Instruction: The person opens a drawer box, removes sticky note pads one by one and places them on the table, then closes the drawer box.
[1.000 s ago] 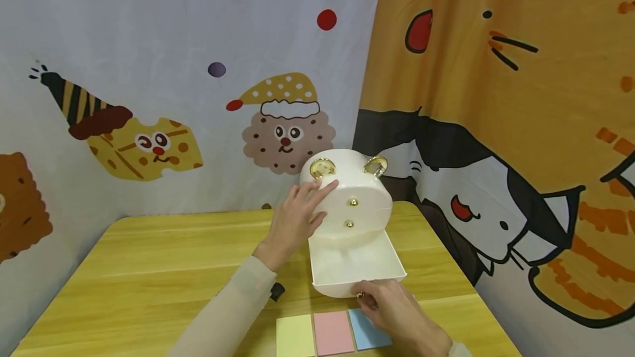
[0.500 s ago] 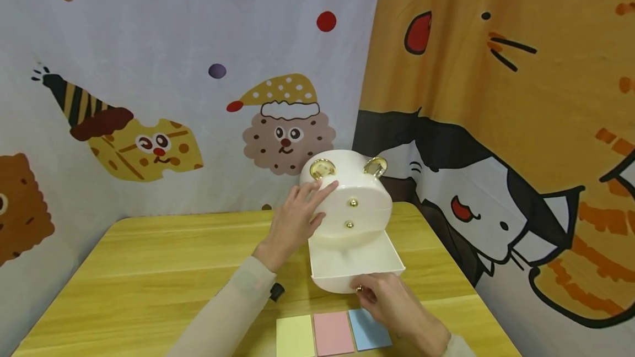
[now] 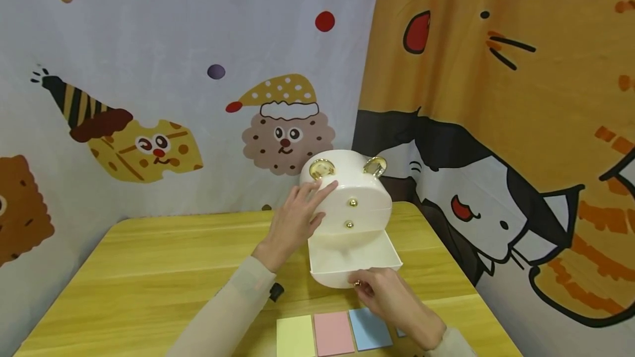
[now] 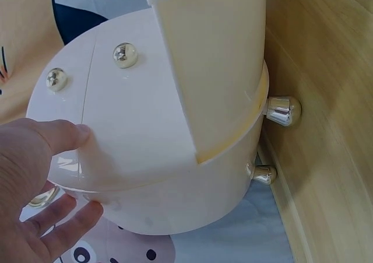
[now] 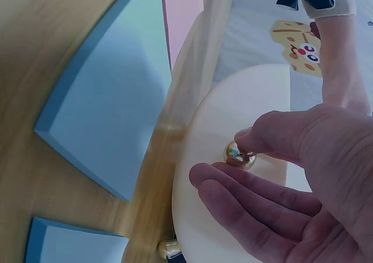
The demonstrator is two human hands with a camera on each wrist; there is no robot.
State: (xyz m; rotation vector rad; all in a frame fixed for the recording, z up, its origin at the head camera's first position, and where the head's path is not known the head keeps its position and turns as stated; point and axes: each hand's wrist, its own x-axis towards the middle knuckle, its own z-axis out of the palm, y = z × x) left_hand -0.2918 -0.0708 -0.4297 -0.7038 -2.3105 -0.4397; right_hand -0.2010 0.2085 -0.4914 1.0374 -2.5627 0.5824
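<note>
A white rounded storage box (image 3: 369, 194) with gold ears stands at the back of the table. Its bottom drawer (image 3: 324, 280) is pulled out and has nothing visible inside. My right hand (image 3: 392, 293) pinches that drawer's gold knob (image 5: 233, 153) between thumb and fingers. My left hand (image 3: 292, 222) rests on the box's upper left with its fingers extended. In the left wrist view, the thumb lies on the box front near the seam between the two upper drawers, which are closed. Two gold knobs (image 4: 125, 55) show there, and gold feet (image 4: 284, 111) stand under the box.
Yellow (image 3: 295, 337), pink (image 3: 334, 334) and blue (image 3: 369, 330) sticky note pads lie in a row in front of the drawer. A smaller blue pad (image 5: 76, 244) is partly behind my right hand. A small black object (image 3: 276, 292) lies near my left forearm.
The bottom drawer has slid a little toward the box, with my right hand moving along on its knob. My left hand has stayed in place on the box.
</note>
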